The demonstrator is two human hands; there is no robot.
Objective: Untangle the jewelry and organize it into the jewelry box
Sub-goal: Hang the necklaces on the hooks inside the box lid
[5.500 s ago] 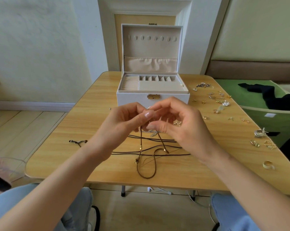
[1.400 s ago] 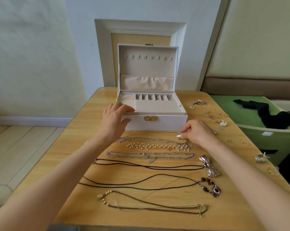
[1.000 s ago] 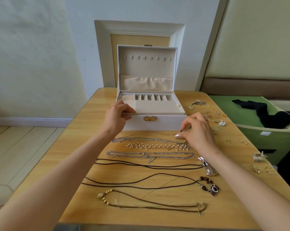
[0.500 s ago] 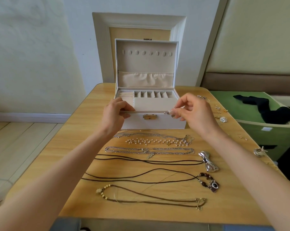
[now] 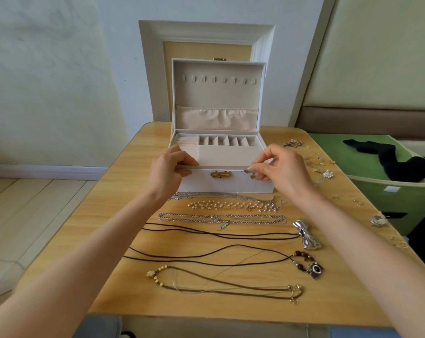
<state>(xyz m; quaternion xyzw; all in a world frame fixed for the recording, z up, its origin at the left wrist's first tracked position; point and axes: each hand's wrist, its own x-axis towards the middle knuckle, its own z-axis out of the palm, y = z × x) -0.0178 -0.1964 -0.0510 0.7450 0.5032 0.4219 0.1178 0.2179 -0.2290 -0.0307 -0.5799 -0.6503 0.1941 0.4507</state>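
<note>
The wooden table (image 5: 123, 215) has rounded corners. The box (image 5: 231, 184) stands far centre, lid upright. Six necklaces lie near of it in left-to-right rows, apart from each other. In order from the box:
- thin chain (image 5: 206, 195), just beside the box front
- pearl strand (image 5: 231, 205)
- heavier chain (image 5: 255, 218)
- black cord (image 5: 206, 231), bow pendant (image 5: 306, 234) at right
- dark cord (image 5: 206, 256), camera pendant (image 5: 314, 269) at right
- beaded cord (image 5: 231, 286), nearest

Small pieces (image 5: 327, 173) lie scattered along the right edge.
</note>
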